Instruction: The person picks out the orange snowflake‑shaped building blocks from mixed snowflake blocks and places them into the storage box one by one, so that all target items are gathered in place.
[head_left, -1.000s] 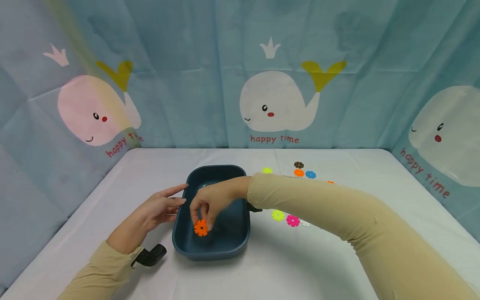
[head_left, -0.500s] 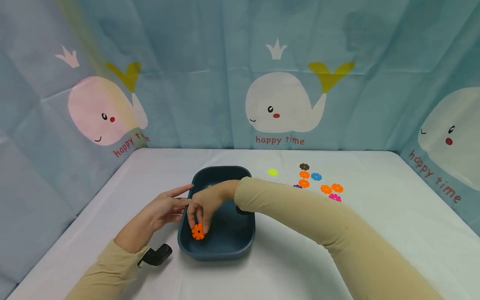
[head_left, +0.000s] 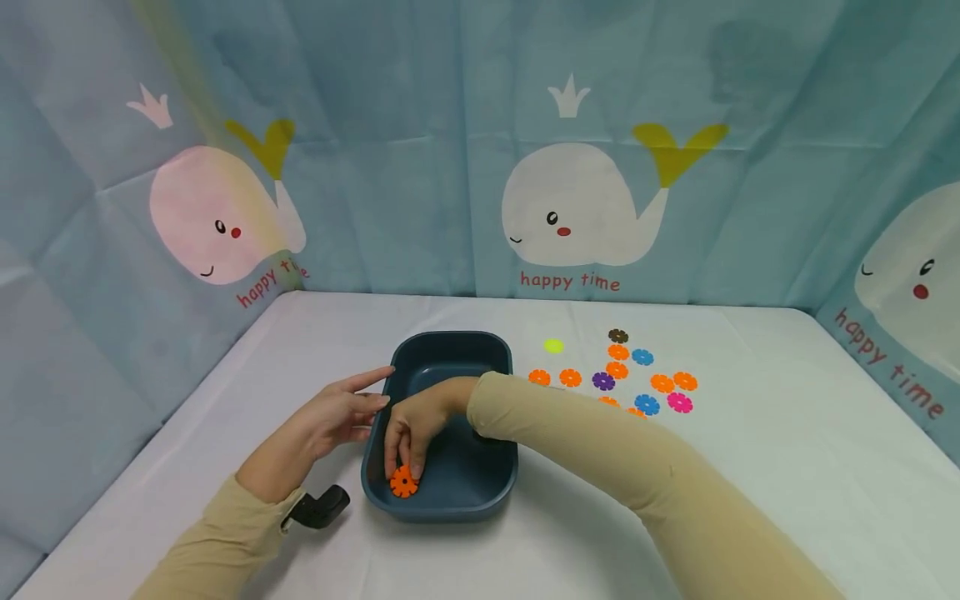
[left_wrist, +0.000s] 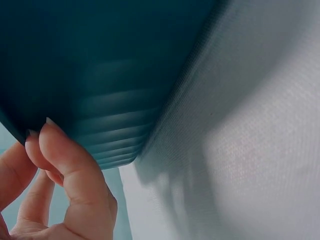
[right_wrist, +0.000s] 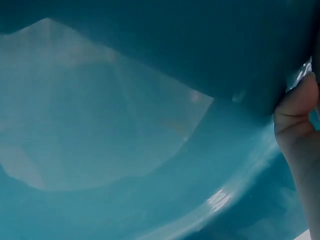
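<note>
the right hand [head_left: 411, 425] reaches down into the tub [head_left: 491, 487] and pinches an orange disc [head_left: 403, 482] with its fingertips at the tub's near left corner; the disc sits low against the floor there. the left hand [head_left: 322, 421] rests with straight fingers against the tub's outer left wall, gripping nothing. the tub stands on the tabletop [head_left: 750, 467]. more discs [head_left: 617, 371] lie scattered to the tub's right, well apart from both hands

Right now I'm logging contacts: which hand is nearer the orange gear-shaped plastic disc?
Right. The right hand pinches the orange gear-shaped plastic disc inside the dark blue tub; the left hand rests outside it.
</note>
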